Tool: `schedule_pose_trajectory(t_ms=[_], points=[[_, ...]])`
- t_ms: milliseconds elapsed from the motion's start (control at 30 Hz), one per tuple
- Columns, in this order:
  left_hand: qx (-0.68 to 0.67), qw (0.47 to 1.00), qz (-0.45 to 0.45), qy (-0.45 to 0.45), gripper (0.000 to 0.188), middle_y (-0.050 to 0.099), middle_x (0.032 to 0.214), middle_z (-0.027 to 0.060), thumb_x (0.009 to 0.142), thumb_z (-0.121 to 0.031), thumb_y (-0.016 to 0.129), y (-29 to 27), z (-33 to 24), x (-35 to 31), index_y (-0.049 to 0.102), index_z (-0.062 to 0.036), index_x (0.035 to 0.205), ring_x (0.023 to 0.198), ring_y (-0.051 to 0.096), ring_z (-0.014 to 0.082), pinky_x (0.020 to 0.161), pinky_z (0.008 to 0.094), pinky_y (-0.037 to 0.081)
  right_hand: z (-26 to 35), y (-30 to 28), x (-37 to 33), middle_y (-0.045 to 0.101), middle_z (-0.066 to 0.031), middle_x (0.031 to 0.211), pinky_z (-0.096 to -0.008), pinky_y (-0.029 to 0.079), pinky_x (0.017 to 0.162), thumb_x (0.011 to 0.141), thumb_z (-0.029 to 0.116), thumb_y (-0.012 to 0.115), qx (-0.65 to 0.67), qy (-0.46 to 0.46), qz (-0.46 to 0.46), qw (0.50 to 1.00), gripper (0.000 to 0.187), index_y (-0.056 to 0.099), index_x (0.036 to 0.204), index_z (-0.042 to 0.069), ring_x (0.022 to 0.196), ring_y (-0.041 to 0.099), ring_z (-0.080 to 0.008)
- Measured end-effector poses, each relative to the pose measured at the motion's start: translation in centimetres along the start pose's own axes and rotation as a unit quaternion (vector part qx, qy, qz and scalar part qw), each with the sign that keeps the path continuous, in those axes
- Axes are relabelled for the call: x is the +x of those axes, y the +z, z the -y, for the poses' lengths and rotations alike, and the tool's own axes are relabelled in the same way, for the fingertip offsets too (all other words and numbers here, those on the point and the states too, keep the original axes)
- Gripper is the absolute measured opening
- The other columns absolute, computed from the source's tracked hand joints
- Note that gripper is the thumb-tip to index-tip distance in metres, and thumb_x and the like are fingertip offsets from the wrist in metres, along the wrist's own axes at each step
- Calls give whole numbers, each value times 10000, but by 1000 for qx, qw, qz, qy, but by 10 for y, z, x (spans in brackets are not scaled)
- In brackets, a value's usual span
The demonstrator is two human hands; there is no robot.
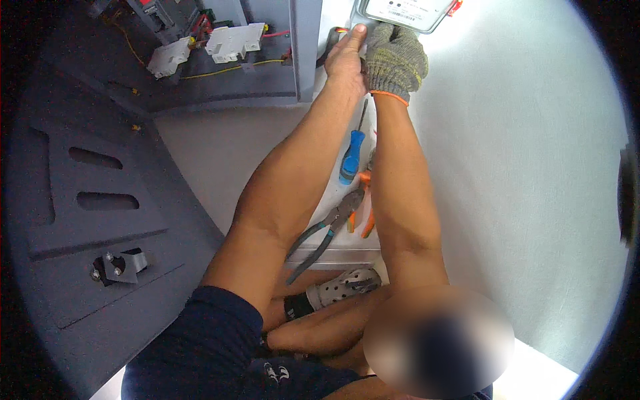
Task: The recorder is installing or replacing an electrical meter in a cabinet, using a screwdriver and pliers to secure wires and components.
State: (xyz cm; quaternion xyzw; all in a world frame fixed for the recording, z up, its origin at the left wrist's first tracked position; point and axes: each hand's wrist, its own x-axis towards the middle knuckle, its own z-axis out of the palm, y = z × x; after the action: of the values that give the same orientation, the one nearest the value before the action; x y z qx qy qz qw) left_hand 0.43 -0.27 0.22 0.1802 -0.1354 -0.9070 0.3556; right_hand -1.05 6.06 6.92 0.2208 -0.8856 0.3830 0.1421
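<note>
Against the wall, both hands — left hand (347, 57) bare, right hand (395, 61) gloved — grip a meter box (407, 13).

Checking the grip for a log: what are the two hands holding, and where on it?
Both hands, bare left hand and gloved right hand, press on the lower edge of the grey meter box; a closed grip cannot be told.

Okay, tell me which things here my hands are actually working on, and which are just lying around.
In hand:
- grey meter box on the white wall, touched by the bare left hand and the gloved right hand

Lying about:
- blue-handled screwdriver
- grey-handled pliers
- orange-handled tool, partly hidden
- open grey cabinet with white breakers
</note>
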Motion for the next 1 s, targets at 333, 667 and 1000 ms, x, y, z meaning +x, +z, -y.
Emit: schedule_pose_trajectory(t_ms=[333,667,1000], points=[[42,994,85,-62,400,625,1185,151,926,-330,625,-12,2,11,589,-60,1219,1052,609,292,901,453,511,-9,5,2,684,-201,856,-463,505,739,860,402,543,-31,-61,-37,997,379,677,871,47,792,663,-361],[179,982,-55,-25,375,611,953,87,860,-343,716,-7,4,13,624,-141,1162,680,575,215,520,330,474,-24,-9,20,692,-209,922,-445,512,783,880,459,488,78,-44,71,993,446,681,973,68,877,655,-404],[159,986,-47,-14,438,526,1332,15,918,-396,620,-14,6,14,533,-152,1272,959,501,167,760,364,432,-108,-76,-102,659,-195,1127,-432,504,870,845,347,580,-275,25,464,842,380,663,1116,93,1009,649,-362]])
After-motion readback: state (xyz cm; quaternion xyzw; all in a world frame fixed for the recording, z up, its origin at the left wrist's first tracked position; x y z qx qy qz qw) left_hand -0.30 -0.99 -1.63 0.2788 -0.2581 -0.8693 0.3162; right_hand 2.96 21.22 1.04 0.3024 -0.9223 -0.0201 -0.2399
